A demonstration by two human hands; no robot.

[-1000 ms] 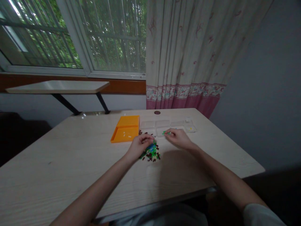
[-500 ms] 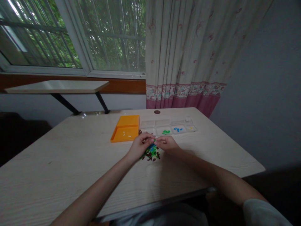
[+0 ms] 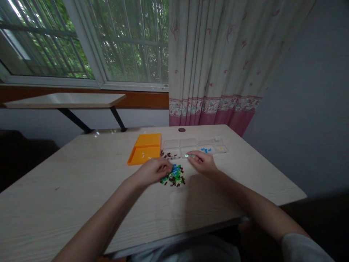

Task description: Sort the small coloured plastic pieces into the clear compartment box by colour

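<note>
And the right hand pinches a green piece at the tray; left hand (grip? can't tell) beside the pile.

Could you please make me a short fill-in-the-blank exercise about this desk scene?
The box beside the tray is coloured ____.
The hand nearest the pile is the ____ one.
The pieces visible just beyond the right hand are ____.
The curtain hangs to the ____ of the window.

Missing words: orange; left; blue; right.
</note>
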